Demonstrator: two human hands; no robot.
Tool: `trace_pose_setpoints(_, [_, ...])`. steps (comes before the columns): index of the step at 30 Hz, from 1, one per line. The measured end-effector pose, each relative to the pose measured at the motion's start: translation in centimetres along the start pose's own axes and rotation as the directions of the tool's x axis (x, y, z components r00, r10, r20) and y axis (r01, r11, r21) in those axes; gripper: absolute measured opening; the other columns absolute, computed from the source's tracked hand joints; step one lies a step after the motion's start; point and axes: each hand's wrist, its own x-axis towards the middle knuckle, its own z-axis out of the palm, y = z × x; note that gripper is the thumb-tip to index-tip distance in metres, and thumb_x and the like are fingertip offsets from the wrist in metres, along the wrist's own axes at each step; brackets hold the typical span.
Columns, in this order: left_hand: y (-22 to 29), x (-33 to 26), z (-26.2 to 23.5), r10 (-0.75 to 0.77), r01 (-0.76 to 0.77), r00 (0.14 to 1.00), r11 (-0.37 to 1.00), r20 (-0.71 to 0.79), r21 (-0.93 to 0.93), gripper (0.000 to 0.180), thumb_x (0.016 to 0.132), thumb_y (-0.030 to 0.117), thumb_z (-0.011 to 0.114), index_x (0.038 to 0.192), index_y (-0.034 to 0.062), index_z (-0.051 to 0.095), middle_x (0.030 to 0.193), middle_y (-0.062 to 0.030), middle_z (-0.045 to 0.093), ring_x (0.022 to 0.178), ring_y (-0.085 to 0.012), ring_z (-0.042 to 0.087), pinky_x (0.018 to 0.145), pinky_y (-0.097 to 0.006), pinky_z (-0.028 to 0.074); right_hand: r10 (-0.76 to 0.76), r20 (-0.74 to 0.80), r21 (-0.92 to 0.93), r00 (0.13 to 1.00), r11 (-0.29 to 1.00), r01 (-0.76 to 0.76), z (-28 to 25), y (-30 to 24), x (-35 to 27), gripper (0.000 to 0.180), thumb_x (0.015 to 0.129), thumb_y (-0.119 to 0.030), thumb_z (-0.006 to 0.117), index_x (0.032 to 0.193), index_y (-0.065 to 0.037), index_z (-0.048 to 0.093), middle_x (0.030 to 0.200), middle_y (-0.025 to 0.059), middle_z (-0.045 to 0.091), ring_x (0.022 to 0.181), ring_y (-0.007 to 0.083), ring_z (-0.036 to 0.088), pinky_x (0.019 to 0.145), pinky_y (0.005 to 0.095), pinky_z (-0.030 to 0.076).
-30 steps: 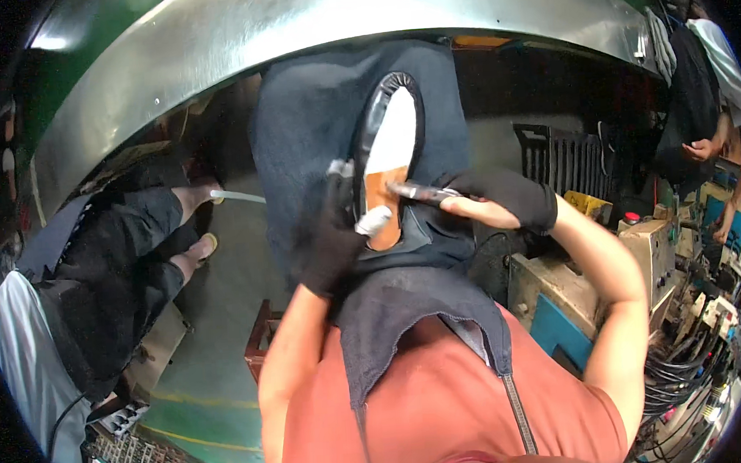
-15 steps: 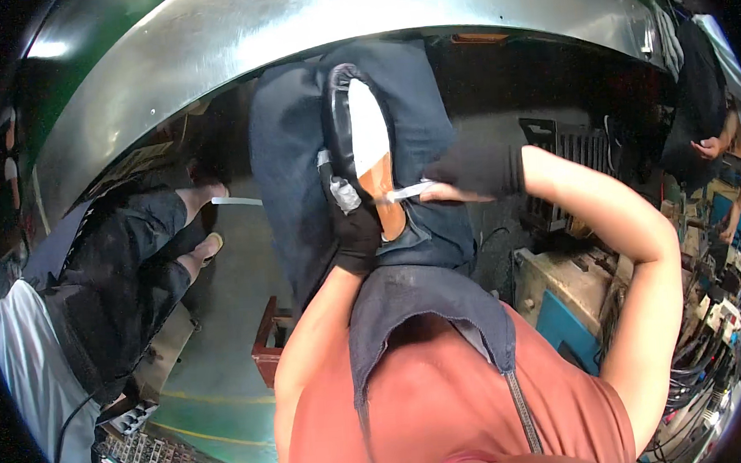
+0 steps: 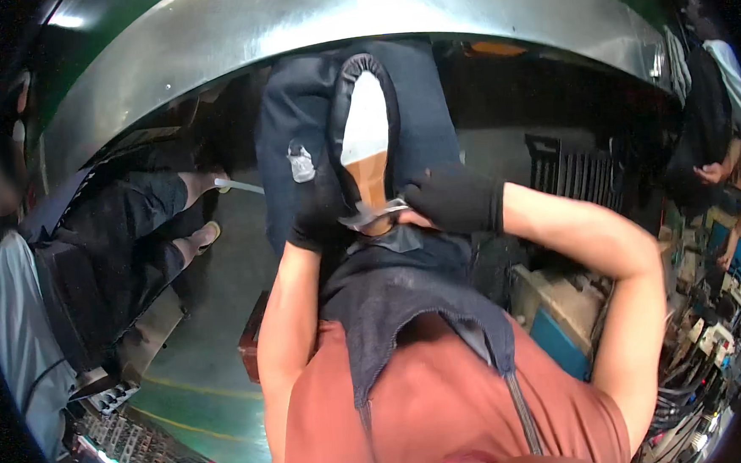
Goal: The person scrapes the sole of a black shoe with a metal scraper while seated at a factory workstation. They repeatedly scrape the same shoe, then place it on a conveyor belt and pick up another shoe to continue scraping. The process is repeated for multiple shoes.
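Observation:
A shoe (image 3: 366, 138) lies sole-up on my dark apron (image 3: 407, 272), its sole white at the toe and tan at the heel, with a black rim. My left hand (image 3: 318, 213), in a black glove, grips the shoe at its left side near the heel. My right hand (image 3: 449, 199), also black-gloved, holds a small metal tool (image 3: 382, 209) whose tip touches the tan heel part of the sole.
A curved metal machine hood (image 3: 358, 20) arches across the top. Another person sits at the left, legs (image 3: 145, 220) stretched out over the green floor (image 3: 217, 360). A further person stands at the right edge (image 3: 724, 116). Cluttered benches and cables fill the lower right (image 3: 708, 338).
The shoe has been turned and raised, so its white sole points straight away from me. Both my hands have shifted with it, and the tool tip stays at the heel.

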Motion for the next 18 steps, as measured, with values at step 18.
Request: trace_pose_setpoints(18, [3.1, 3.0, 1.1, -0.56, 0.173, 0.807, -0.085, 0.19, -0.981, 0.047, 0.102, 0.028, 0.043, 0.134, -0.0046, 0.04, 0.117, -0.0163, 0.061, 0.106, -0.0249, 0.059, 0.091, -0.033, 0.045, 0.323, -0.349, -0.132, 0.88, 0.913, -0.387, -1.4, -0.3, -2.4, 0.035, 0.093, -0.036, 0.056, 0.084, -0.002, 0.061, 0.078, 0.0182, 0.062, 0.069, 0.0341, 0.063, 0.06, 0.0414, 0.051])
